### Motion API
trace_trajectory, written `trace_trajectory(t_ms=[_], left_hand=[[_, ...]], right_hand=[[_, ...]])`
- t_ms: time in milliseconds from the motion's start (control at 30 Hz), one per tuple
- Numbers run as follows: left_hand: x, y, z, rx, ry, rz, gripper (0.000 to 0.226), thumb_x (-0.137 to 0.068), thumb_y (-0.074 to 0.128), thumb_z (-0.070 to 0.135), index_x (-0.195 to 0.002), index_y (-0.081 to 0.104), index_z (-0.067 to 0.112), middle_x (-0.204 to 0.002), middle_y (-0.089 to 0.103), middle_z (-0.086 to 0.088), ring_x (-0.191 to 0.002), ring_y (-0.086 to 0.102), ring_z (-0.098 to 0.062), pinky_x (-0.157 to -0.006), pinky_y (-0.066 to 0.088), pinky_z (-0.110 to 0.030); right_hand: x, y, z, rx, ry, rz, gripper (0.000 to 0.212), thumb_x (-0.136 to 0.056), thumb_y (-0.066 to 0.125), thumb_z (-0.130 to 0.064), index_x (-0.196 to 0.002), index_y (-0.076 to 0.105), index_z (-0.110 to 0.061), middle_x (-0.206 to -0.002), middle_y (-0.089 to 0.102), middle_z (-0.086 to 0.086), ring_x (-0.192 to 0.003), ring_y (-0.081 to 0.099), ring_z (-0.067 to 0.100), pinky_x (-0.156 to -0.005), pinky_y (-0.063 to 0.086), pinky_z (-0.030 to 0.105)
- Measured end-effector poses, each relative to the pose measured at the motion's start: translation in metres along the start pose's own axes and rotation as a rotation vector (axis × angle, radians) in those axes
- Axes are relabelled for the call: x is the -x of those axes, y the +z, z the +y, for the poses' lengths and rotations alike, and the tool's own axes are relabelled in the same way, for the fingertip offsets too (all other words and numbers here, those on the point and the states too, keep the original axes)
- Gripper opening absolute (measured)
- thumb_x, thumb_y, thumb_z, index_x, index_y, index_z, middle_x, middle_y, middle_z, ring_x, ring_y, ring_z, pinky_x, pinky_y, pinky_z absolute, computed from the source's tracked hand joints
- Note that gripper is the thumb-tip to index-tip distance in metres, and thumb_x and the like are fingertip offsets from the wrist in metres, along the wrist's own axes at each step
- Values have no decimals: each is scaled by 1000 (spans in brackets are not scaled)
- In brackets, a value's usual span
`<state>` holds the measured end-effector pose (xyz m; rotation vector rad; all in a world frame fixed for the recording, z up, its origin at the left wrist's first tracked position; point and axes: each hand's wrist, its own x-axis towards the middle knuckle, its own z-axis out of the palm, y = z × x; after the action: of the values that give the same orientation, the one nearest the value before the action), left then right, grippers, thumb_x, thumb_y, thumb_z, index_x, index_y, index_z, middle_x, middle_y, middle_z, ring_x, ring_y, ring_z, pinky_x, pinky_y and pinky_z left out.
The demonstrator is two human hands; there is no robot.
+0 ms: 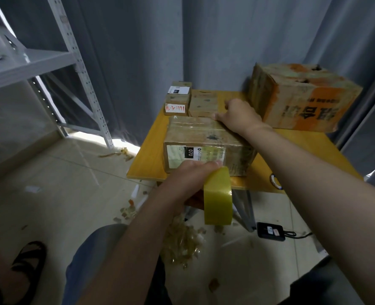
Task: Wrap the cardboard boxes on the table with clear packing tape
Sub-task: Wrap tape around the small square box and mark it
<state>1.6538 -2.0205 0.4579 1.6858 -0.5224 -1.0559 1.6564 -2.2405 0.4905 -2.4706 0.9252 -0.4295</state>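
**Taping the labelled box at the front of the surface**

The left hand (188,176) was curled round a roll of yellowish tape (217,194), holding it low against the near face of the box labelled 070 (204,137). The roll hung past the front edge of the yellow surface (296,155). The right hand (239,115) lay on that box's far top edge; I could not tell whether its fingers gripped or only pressed. Behind the box sat a cluster of small boxes (203,104), and a big orange-printed box (303,95) stood at the back right. Tape scraps (182,241) littered the floor below.
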Motion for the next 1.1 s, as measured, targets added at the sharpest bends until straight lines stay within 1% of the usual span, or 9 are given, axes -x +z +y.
trace_trajectory(t_ms=[133,300,433,533,633,733,800,933,1100], left_hand=[[-3,0,-1,-11,1,2,32,-97,65,50,-106,71,19,-106,76,-17,-87,76,-29,-64,62,-35],[-3,2,-6,3,1,-4,27,-99,62,47,-107,69,22,-105,75,-15,-85,75,-27,-60,61,-32],[-7,5,-11,17,-8,14,35,-98,64,49,-121,66,23,-108,74,-12,-90,75,-29,-65,63,-36],[-11,4,-11,54,-53,-22,37,-98,65,48,-123,67,20,-110,74,-16,-93,76,-33,-68,64,-40],[-12,3,-9,86,-79,-51,39,-99,65,43,-125,65,14,-100,76,-14,-85,77,-30,-70,63,-42],[-12,6,-9,27,-57,-17,25,-103,60,31,-119,63,12,-57,65,-4,-49,66,-19,-71,61,-43],[-13,9,-9,-4,-58,12,25,-103,57,28,-122,62,13,-68,65,-10,-53,64,-22,-69,62,-44],[-14,15,-12,59,-72,39,34,-101,56,32,-129,61,12,-95,69,-14,-75,70,-28,-68,63,-40],[-7,20,-14,47,-69,58,41,-103,58,34,-137,56,12,-117,74,-15,-96,76,-33,-70,65,-40]], right_hand=[[2,1,-1,61,-210,91,43,-96,72,-31,-137,66,-20,-141,62,2,-135,50,25,-109,38,33],[-1,4,-3,58,-230,-106,25,-103,61,-36,-104,78,-18,-93,71,-1,-87,62,14,-78,45,30],[-7,5,-2,155,-208,-112,30,-104,57,-41,-112,76,-20,-102,74,2,-102,64,22,-90,52,40],[-1,8,-4,251,-278,195,31,-103,57,-41,-129,68,-30,-114,74,-3,-121,53,26,-99,47,43],[16,-4,-16,-194,-239,427,27,-103,57,-39,-103,75,-19,-91,76,-2,-94,66,18,-85,57,43],[48,-25,-28,-407,-72,212,60,-104,50,-45,-63,67,-5,-53,67,6,-46,64,21,-54,58,37],[77,-38,-35,-333,97,-152,60,-107,48,-46,-68,63,-2,-49,64,11,-36,58,22,-41,51,27],[114,-38,-25,-40,334,-515,65,-101,54,-61,-94,69,3,-76,75,19,-66,74,33,-68,64,43],[138,-3,5,-319,369,-463,52,-94,67,-55,-104,64,-4,-98,71,23,-86,75,42,-81,62,60]])
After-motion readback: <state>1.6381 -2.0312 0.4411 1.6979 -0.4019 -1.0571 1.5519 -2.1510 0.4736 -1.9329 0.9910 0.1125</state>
